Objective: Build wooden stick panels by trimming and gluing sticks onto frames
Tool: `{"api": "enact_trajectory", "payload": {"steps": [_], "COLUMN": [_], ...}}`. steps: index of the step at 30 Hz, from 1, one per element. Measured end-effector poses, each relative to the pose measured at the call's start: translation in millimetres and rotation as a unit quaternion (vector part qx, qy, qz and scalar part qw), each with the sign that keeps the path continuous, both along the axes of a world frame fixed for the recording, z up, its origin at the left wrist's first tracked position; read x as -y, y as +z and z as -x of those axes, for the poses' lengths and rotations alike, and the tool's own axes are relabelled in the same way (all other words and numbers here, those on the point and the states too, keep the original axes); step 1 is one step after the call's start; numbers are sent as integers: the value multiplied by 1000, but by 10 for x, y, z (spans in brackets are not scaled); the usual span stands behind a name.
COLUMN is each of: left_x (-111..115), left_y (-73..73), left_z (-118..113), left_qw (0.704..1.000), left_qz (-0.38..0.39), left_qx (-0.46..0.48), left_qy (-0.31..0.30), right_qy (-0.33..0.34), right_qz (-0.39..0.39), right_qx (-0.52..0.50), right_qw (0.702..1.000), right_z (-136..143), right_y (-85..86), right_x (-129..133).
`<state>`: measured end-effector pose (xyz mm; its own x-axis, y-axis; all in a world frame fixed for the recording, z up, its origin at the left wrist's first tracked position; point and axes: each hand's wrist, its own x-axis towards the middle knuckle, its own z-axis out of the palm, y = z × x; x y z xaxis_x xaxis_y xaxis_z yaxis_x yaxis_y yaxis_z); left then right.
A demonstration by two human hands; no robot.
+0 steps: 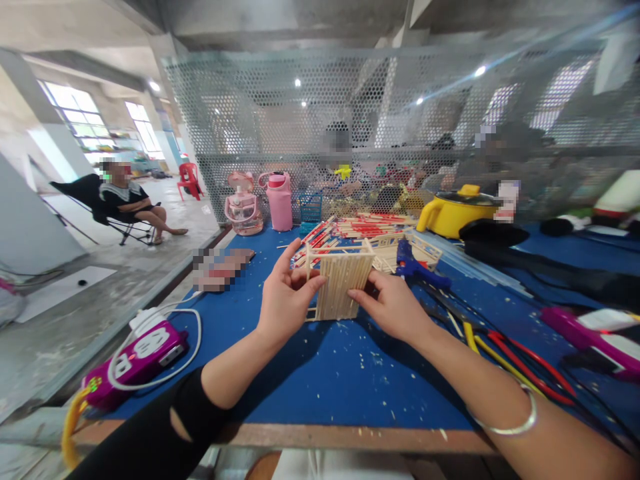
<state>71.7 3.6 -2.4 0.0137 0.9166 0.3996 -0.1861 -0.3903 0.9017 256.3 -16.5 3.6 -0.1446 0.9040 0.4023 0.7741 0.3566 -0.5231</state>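
One stick frame (341,290) stood upright between the left hand (286,297) and the right hand (395,303), over the counter (285,393); whether its base touched the blue top, I could not tell. The left grip pinched the slatted panel's near edge, thumb in front, other fingers raised behind; the right grip pinched the opposite edge between thumb and fingers. The thin sticks looked easy to crack: squeezing too hard from both sides could bow the slats or pop a joint, and uneven pressure could skew the posts. The glue gun (419,267) lay just beyond the right hand, so a forward push might knock it into the second frame (430,248) there. Loose red sticks (367,227) farther back could snag the bars if the piece slid away.
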Motion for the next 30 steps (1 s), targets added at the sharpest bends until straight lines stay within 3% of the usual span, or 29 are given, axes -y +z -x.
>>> {"api": "enact_trajectory", "payload": {"steps": [30], "left_x": [-12], "left_y": [-22], "left_z": [3], "left_qw": [1000], "left_qz": [-15], "left_qx": [7], "left_qy": [-10], "right_qy": [1], "right_qz": [-11], "right_qx": [4], "right_qw": [1000], "right_z": [4], "right_y": [-2], "right_x": [5]}}
